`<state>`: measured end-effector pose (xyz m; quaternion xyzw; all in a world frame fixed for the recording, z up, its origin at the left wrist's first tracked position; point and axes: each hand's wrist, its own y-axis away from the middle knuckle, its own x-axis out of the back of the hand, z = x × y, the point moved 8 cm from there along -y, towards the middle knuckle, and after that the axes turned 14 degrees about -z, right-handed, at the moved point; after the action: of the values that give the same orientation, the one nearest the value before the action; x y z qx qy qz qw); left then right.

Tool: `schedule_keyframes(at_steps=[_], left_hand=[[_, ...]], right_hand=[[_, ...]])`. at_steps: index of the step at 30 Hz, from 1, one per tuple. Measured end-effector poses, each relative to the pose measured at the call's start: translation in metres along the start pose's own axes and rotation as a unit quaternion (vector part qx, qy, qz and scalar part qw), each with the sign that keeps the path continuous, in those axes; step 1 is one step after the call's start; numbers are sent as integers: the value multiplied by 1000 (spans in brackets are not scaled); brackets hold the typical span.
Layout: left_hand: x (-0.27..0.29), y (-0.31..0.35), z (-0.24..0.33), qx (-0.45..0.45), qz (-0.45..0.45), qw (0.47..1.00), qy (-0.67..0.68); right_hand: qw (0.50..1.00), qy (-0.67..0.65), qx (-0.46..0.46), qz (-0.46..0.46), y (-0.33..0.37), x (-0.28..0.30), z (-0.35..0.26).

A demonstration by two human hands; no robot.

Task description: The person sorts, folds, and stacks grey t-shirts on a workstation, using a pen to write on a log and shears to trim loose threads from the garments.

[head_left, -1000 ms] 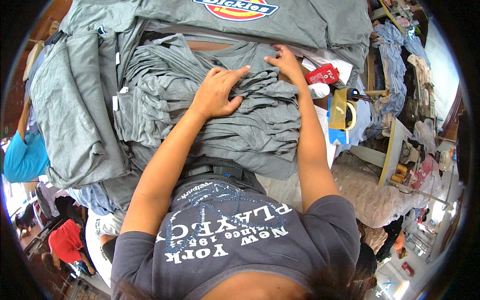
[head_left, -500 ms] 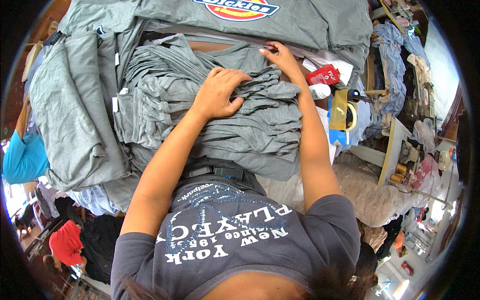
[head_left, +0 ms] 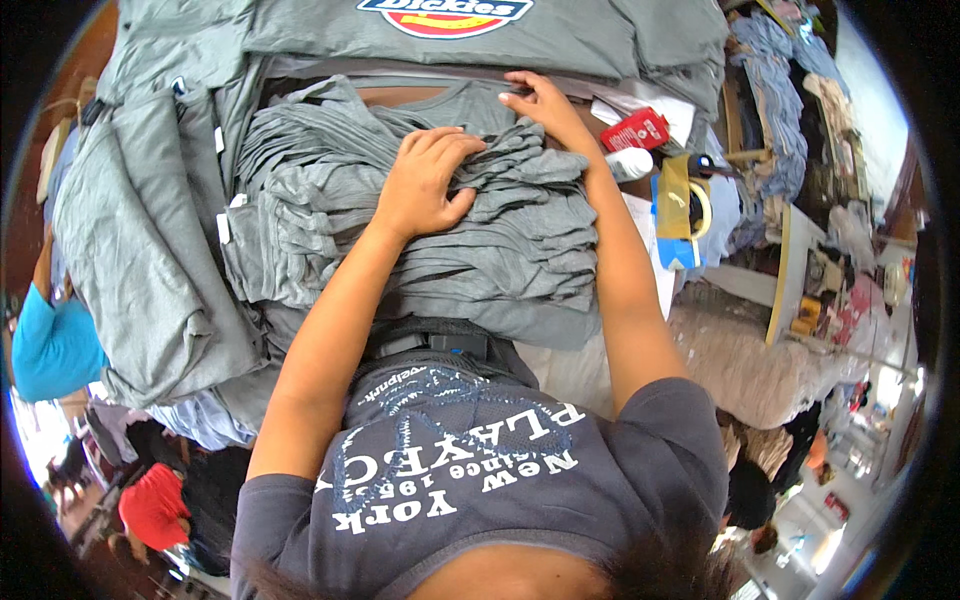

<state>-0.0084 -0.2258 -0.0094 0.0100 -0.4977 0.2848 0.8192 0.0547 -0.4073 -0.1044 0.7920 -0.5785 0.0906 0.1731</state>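
A thick pile of grey knit garment pieces (head_left: 330, 220) lies in front of me, its layers ruffled along the right side. My left hand (head_left: 428, 185) rests palm down on top of the pile, with fingers stretched and the thumb apart. Beyond it, at the pile's far right corner, is my right hand (head_left: 548, 108). Its fingers are bent but apart, thumb and forefinger separated beside the cloth edge, and nothing shows between them. The right forearm runs along the pile's right side.
A grey shirt with a printed emblem (head_left: 445, 15) spreads across the far side. Folded grey garments (head_left: 145, 250) lie left. To the right are a red box (head_left: 635, 131), a white bottle-like item (head_left: 630, 164) and a tape roll (head_left: 700, 212). A blue-sleeved person (head_left: 60, 345) is far left.
The whole view has shifted slightly. My left hand stays on the pile; the fingers of my right hand have shifted a little at the far corner.
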Motion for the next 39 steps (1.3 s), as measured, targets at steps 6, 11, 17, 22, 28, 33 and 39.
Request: schedule_keyframes(at_steps=[6,11,17,22,28,33,39], left_hand=[[4,1,0,-14,14,1000,-4],[3,-1,0,-19,19,1000,-7],[4,3,-1,-16,29,999,-9],[3,2,0,-13,30,999,-7],[1,5,0,-3,35,999,-18],[1,3,1,-2,33,999,-34],[-2,3,-1,4,30,998,-49]], right_hand=[[991,-27,92,-96,-6,-23,-19],[932,94,116,329,91,62,-71],[811,280,-275,434,259,73,-30],[773,315,-483,265,302,32,52],[751,284,-484,349,303,16,21],[811,304,-423,267,302,17,35],[903,42,1,427,283,40,12]])
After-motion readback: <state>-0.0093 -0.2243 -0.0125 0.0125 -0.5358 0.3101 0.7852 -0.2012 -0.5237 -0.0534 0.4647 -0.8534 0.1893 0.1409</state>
